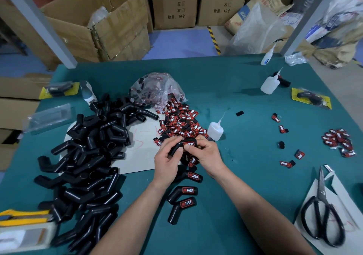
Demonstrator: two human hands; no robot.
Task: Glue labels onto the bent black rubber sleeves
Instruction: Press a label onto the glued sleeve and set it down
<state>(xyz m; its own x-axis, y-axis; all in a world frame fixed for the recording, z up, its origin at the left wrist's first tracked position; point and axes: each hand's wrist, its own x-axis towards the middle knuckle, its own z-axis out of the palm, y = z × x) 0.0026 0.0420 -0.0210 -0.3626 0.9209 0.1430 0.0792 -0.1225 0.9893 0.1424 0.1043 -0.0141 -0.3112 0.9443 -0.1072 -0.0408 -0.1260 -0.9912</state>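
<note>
Head view, and we start with the clear plastic bag [157, 86], up and left of the nearest glue bottle [215, 131]. It's stuffed with the same red-and-black labels [180, 122] that spill in a loose heap from its mouth right down to the bottle's left side. The bottle itself is translucent, nozzle up; how full it is, I can't tell. Far left of the bottle, a big pile of bare sleeves [88, 156] covers that end of the green table [245, 205].

Now the hands, just below and left of the bottle. The left hand [167, 164] has its fingers wrapped round the lower leg of a bent black sleeve [175, 148], thumb on top. The right hand [208, 154] grips the sleeve's upper end, thumb pressed at the edge of the label [189, 143] lying on it — both hands closed on that one piece. Below the bottle, nearer the person, finished labelled sleeves [183, 196] lie side by side.
</note>
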